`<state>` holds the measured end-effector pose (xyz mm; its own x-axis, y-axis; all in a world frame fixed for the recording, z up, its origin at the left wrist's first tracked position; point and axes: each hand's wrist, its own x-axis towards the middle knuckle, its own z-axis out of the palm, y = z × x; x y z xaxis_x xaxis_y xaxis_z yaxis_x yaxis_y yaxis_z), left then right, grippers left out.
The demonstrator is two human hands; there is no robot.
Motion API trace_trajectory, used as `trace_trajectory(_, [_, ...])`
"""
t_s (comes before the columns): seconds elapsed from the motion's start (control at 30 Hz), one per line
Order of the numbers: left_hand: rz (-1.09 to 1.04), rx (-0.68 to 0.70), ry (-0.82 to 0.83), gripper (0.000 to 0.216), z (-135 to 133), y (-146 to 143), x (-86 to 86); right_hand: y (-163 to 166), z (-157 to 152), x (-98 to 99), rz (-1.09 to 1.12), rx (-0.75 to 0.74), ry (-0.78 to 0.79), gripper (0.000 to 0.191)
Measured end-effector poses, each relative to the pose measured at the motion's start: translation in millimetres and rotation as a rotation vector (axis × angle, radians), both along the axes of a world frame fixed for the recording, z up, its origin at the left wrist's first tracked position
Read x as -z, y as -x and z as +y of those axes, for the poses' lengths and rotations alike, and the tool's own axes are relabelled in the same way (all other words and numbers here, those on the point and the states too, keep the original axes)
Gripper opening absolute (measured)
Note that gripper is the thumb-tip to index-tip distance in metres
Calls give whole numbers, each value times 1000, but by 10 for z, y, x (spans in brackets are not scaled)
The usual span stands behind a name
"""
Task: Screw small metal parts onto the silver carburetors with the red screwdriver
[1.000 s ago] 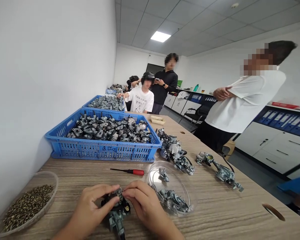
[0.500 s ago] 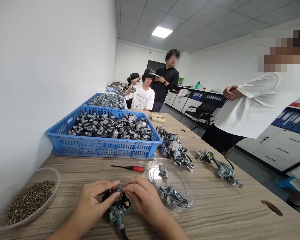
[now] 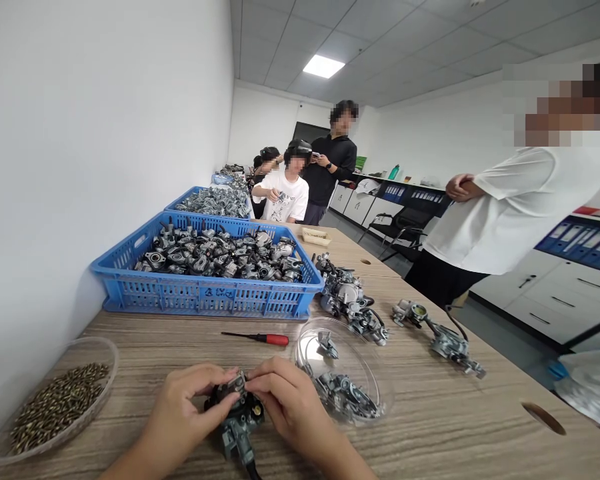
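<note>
A grey and black carburetor (image 3: 241,425) rests on the table just in front of me, its black hose pointing toward me. My left hand (image 3: 193,403) is closed round its upper left side, thumb and fingers pressing near the top. Against the carburetor's top lies a small metal bracket (image 3: 237,383), pinched at its right edge by the fingertips of my right hand (image 3: 285,393). Part of the bracket is hidden by my fingers. To the right, a clear plastic lid (image 3: 307,331) holds several similar metal brackets (image 3: 347,393).
A red-handled screwdriver (image 3: 275,339) lies beyond my hands. At left stands a clear tub (image 3: 114,373) of brass-coloured screws (image 3: 63,407). A blue crate (image 3: 180,297) holds many carburetors; others (image 3: 350,297) lie right of it. A person in white (image 3: 500,200) stands across the table.
The metal bracket on the carburetor's top now shows more clearly between my fingers, and the carburetor has turned slightly. Across the table, the seated person's raised hand has come down.
</note>
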<state>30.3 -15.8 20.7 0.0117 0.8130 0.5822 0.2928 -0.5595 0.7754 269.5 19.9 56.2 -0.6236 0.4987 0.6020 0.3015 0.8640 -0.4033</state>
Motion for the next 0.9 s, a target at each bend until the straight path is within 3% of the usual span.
trace_trajectory(0.57, [32,-18,46,28,25,-40,5,25,22,-20,83,18,143,10])
trace_trajectory(0.9, [-135,113,137,26,80,-12,97,1,40,5,78,-2,130,13])
